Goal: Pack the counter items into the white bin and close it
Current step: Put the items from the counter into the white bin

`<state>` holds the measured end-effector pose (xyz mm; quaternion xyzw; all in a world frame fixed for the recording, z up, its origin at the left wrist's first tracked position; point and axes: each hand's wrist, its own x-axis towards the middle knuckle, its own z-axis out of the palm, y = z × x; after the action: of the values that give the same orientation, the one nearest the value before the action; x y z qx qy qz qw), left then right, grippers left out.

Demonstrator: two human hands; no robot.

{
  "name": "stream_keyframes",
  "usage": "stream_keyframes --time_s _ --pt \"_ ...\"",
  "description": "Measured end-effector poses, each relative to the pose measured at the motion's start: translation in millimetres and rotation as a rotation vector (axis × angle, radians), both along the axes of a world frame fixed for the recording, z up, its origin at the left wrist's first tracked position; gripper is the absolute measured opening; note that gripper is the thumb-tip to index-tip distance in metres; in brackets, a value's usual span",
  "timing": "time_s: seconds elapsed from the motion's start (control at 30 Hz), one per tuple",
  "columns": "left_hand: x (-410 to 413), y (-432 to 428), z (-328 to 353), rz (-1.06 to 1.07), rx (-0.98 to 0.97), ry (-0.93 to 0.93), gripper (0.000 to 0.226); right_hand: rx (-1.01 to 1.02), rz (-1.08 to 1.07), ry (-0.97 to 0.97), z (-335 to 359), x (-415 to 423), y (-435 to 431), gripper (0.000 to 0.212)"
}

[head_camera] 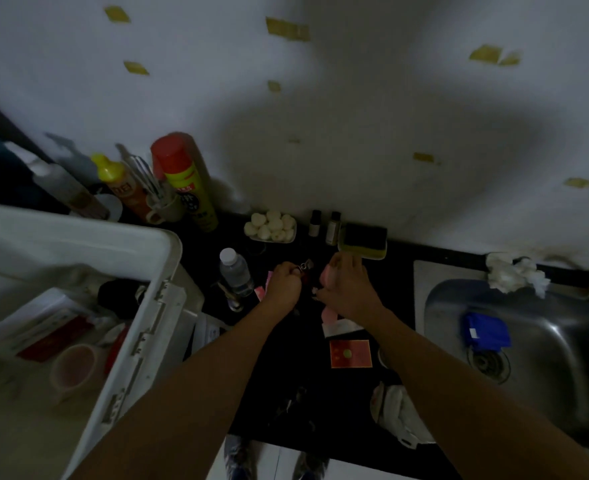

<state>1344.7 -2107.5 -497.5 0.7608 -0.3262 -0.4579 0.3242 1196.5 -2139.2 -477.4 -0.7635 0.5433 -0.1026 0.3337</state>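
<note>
The open white bin (154, 268) stands at the left and holds a pink cup (74, 370), a red box and other items. Over the dark counter (286, 358), my left hand (284, 284) is closed on a small keyring-like metal object (305, 266). My right hand (343, 289) rests on a pink item (329, 275), fingers curled around it. A clear water bottle (236, 271) stands just left of my left hand. A red card (350, 353) and a white paper (341, 327) lie below my right hand.
Against the wall stand a yellow-green spray can (185, 181), an orange bottle (123, 185), a mug of utensils (163, 202), a tray of white balls (272, 225), two small bottles (324, 225) and a sponge box (364, 240). A steel sink (546, 358) with a blue cloth (485, 332) lies right.
</note>
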Motion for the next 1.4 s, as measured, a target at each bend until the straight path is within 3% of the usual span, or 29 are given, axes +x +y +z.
stream_keyframes --time_s 0.23,0.4,0.47,0.6,0.87,1.07,1.23,1.4 --pt "12 6 68 0.027 0.006 0.267 0.018 -0.056 0.013 -0.105 49 11 10 0.061" --pt "40 3 102 0.136 0.020 0.345 0.025 -0.075 0.023 -0.211 82 25 23 0.069" --pt "54 8 123 0.088 -0.029 0.302 0.034 -0.082 0.022 -0.249 96 34 25 0.073" --pt "82 23 160 0.057 -0.131 0.265 0.027 -0.074 0.000 -0.302 124 56 28 0.086" --pt "150 61 210 0.101 -0.270 0.096 0.023 -0.280 0.095 -0.337 162 119 45 0.076" --pt "216 95 224 0.185 -0.273 0.090 0.025 -0.296 0.269 -0.347 178 182 69 0.066" --pt "265 143 218 0.205 -0.259 0.059 0.018 -0.234 0.363 -0.356 170 237 100 0.073" --pt "314 188 200 0.193 -0.188 -0.035 0.024 -0.222 0.486 -0.176 151 291 125 0.076"
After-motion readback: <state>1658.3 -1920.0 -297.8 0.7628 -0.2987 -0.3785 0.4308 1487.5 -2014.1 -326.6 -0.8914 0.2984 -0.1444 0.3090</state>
